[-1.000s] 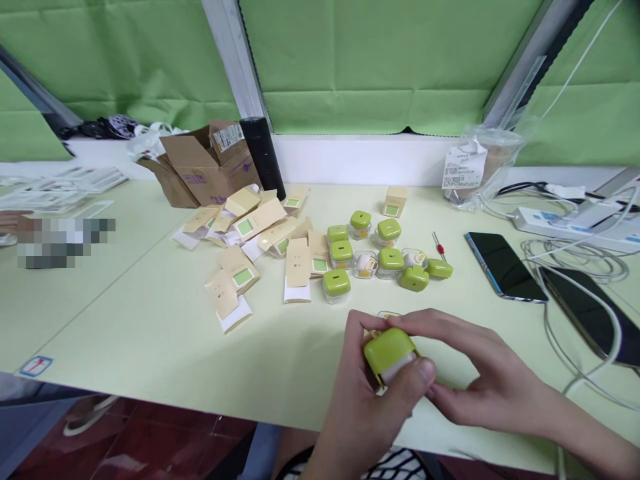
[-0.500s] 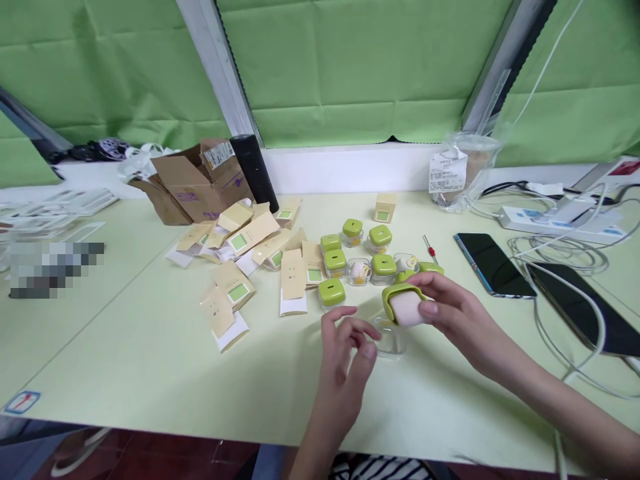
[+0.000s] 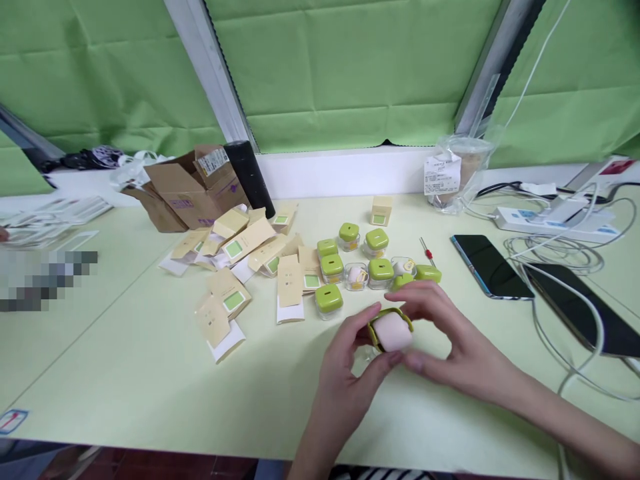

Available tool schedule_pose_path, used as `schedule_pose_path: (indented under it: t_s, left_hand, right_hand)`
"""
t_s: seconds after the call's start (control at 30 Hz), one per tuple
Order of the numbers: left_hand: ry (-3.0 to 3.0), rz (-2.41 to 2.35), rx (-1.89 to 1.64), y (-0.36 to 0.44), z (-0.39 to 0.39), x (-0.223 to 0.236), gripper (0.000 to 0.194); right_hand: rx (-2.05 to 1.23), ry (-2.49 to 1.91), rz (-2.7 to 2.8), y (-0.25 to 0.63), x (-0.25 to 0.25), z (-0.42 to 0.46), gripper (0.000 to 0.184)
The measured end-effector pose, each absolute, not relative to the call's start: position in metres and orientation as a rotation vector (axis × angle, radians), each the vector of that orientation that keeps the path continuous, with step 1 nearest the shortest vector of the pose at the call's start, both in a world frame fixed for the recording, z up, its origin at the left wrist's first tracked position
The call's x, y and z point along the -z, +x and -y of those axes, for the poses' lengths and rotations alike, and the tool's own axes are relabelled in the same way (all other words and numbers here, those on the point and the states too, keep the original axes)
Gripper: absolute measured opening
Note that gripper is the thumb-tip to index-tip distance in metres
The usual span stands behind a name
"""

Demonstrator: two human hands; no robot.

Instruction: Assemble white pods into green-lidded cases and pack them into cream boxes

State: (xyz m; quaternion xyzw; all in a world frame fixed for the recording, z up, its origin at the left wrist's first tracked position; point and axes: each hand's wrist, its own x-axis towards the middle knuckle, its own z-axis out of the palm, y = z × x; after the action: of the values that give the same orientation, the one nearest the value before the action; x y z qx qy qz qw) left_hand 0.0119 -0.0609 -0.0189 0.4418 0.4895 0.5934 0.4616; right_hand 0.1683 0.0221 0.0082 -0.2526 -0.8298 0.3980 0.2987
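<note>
My left hand [image 3: 350, 370] grips a small green lid [image 3: 372, 331] with a pale pink block [image 3: 393, 332] inside it, open side toward me. My right hand [image 3: 450, 333] curves around the right side of the lid. Its fingers and thumb are apart, and the thumb is slightly blurred; whether the fingertips touch the lid is hard to tell. A clear plastic cup under the lid is mostly hidden by my left hand. Beyond my hands stand several small clear boxes with green lids [image 3: 329, 298], and a clear box [image 3: 357, 276] with a pinkish block inside.
Folded beige cards [image 3: 289, 280] lie piled to the left, before an opened cardboard box [image 3: 193, 200] and a black cylinder [image 3: 250, 177]. On the right are a phone [image 3: 493, 267], a dark tablet-like device [image 3: 585, 310], white cables and a power strip [image 3: 555, 225]. A red-handled tool [image 3: 427, 252] lies behind.
My left hand has come up and closed on the green lid with the pink block. The lid has moved down and left from my right hand's pinch, and my right fingers have spread.
</note>
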Motion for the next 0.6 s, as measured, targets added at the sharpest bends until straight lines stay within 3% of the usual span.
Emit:
schedule_pose_path:
  t_s: [0.07,0.2,0.37,0.6]
  left_hand:
    - [1.006,-1.071,-1.449,0.009,0.065,0.019,0.048]
    - [0.847,-0.992,-1.432,0.006,0.074,0.013,0.040]
    - [0.710,-1.064,-1.382,0.009,0.075,0.011,0.031]
    - [0.579,-1.008,-1.342,0.012,0.079,0.008,0.028]
  right_hand:
    - [-0.756,-0.526,2.424,0.171,-0.010,-0.022,0.056]
    - [-0.396,-0.415,2.592,0.173,-0.013,-0.019,0.044]
    - [-0.488,-0.371,2.617,0.173,-0.016,-0.015,0.033]
    - [-0.796,-0.369,2.527,0.174,-0.022,-0.010,0.038]
